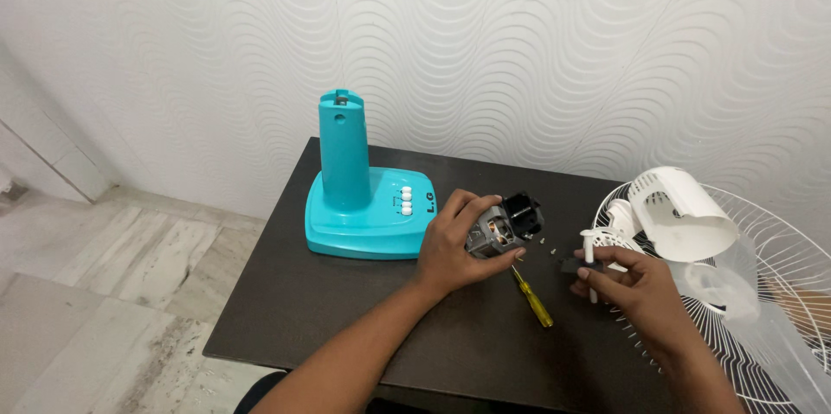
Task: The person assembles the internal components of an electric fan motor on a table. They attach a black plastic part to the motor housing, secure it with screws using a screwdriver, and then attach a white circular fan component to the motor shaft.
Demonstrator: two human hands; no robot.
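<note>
**On the dark table: one hand clamps the fan motor, the other pinches a small black part**

On the dark rectangular table [346,310], near its middle, the left hand [452,245] is wrapped over a grey metal fan motor with copper windings and a black rear block [505,223]. Its fingers [459,206] curl over the far side and the thumb presses the near edge, so the hold is closed and firm. The motor's long axis runs from near-left to far-right, with the black end pointing away to the right.

Over on the right, the right hand [628,280] sits just near and right of the motor, apart from it. Its fingers [597,274] are narrowed round a small flat black piece [570,265], and a thin white plastic peg [589,258] stands up between them; how the peg is held cannot be told. So the motor lies to the left and slightly far of these fingertips, and the left hand is plainly the nearer one, already on it.

Between the two hands, a yellow-handled screwdriver [532,297] lies on the table, its handle toward the near edge and its tip toward the motor. A few tiny screws [545,245] sit just right of the motor.

Far left stands a turquoise plastic fan base with an upright column and white buttons [359,206]. At the right edge lie a white plastic motor housing [679,210] and a white wire fan guard [779,293].
</note>
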